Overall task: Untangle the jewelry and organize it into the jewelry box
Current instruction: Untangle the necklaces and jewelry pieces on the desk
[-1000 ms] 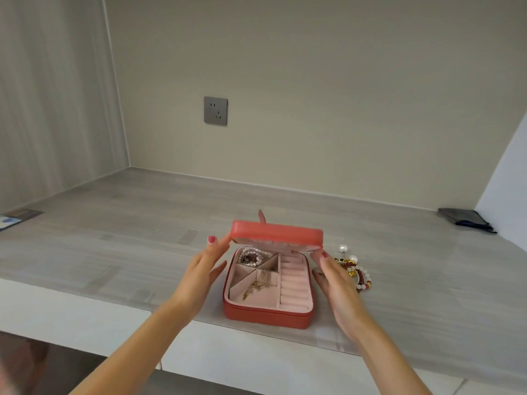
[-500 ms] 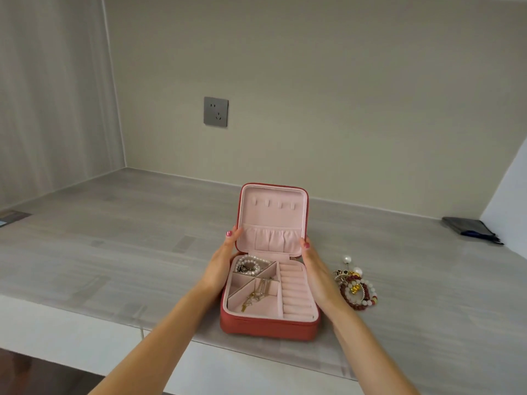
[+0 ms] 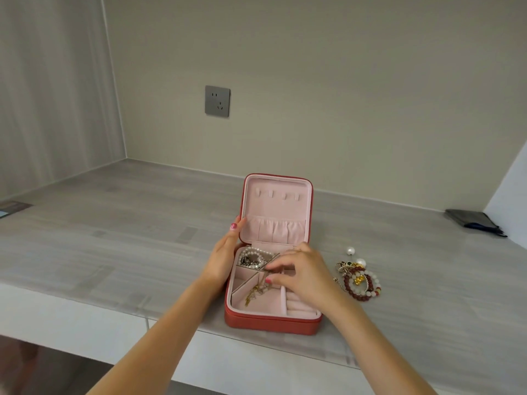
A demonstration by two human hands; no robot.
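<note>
The left hand (image 3: 221, 259) rests with straight fingers against the left edge of the jewelry box (image 3: 272, 323), touching its upright lid (image 3: 275, 209). The right hand (image 3: 303, 273) has left the box's right side and now reaches inside, fingertips pinching a gold chain (image 3: 253, 293) in the front-left compartment. A pearl bracelet (image 3: 252, 256) sits behind it. Tangled jewelry (image 3: 359, 277) lies right of the box on the counter (image 3: 114, 246).

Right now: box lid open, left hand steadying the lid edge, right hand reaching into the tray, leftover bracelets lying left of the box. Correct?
One error. The head view shows the leftover bracelets lying right of the jewelry box, not left. The rest holds: lid open, left hand at its edge, right hand over the tray.
</note>
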